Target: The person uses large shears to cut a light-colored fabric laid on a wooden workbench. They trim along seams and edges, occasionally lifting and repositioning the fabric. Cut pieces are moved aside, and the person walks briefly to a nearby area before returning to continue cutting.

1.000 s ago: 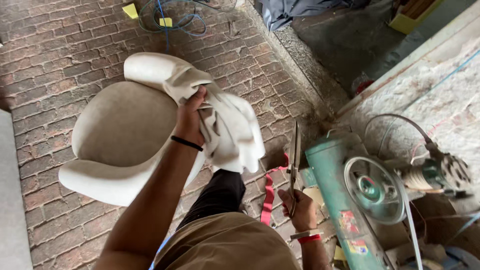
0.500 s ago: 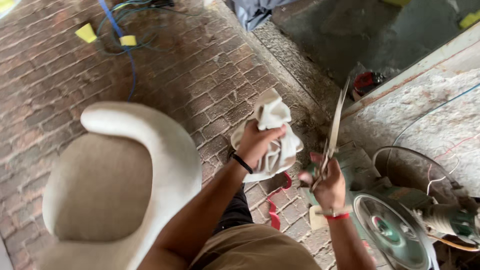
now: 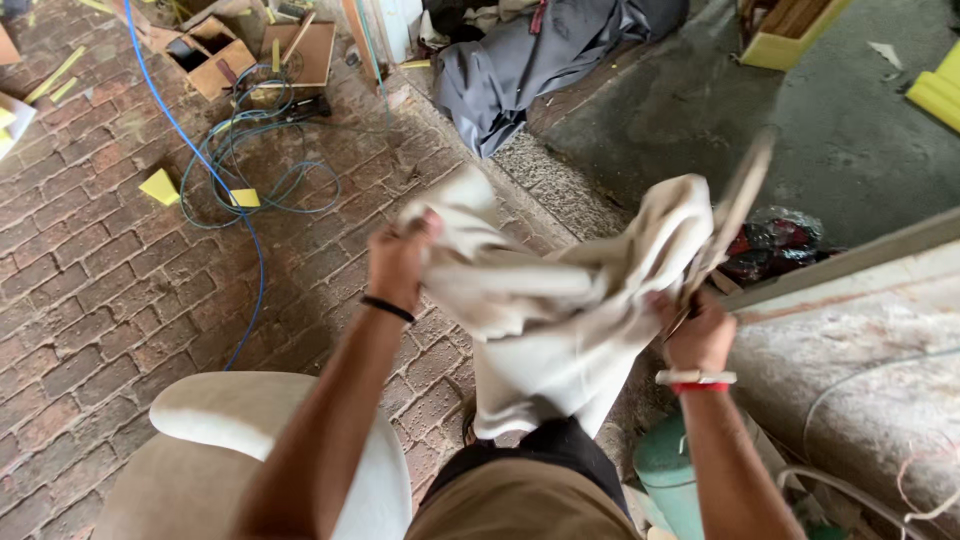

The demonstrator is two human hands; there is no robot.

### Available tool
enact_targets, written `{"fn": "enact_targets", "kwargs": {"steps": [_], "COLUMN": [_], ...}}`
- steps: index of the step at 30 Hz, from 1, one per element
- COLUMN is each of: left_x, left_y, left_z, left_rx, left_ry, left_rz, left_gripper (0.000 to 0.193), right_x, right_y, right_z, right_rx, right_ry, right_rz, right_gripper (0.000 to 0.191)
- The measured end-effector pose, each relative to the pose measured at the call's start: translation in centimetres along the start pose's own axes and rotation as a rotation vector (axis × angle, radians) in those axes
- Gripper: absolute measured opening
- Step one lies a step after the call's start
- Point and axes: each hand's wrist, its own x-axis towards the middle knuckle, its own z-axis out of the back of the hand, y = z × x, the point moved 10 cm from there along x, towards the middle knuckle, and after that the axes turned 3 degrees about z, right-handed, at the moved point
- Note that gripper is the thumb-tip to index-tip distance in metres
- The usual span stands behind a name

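Two hands on beige cloth (image 3: pixel 560 310); left hand (image 3: pixel 400 262), right hand (image 3: pixel 697 330) w/ scissors (image 3: pixel 725 225)

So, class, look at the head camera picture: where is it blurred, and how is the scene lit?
In the head view, the long tool in the right hand is smeared by motion blur, so its kind is unclear; the cream fabric and left hand are slightly soft; the brick floor stays sharp. Light is even daylight, with faint shadows and no glare.

Two bare arms and a lap, seen from above.

The left hand (image 3: pixel 400 262) has a thin black band at its wrist. The right hand (image 3: pixel 697 335) wears a white-and-red wristband. Tan top, black trousers below.
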Motion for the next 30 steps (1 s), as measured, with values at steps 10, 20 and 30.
{"fn": "enact_targets", "kwargs": {"steps": [10, 20, 30], "left_x": [28.8, 51.7, 69.4], "left_y": [-8.4, -19.3, -11.9], "left_z": [1.2, -19.8, -44.1], "left_rx": [-0.233, -0.621, -0.042], "left_ry": [-0.272, -0.033, 0.278], "left_rz": [-0.425, -0.294, 0.324], "left_gripper": [0.011, 0.035, 0.057], "right_x": [27.0, 57.8, 82.6], "right_y": [-1.2, 1.4, 12.8], "right_z": [-4.6, -12.4, -24.9], "right_rx": [0.411, 0.206, 0.290], "right_ry": [-0.176, -0.130, -0.047], "right_rz": [0.072, -0.022, 0.021], "right_gripper": [0.031, 0.036, 0.037]}}
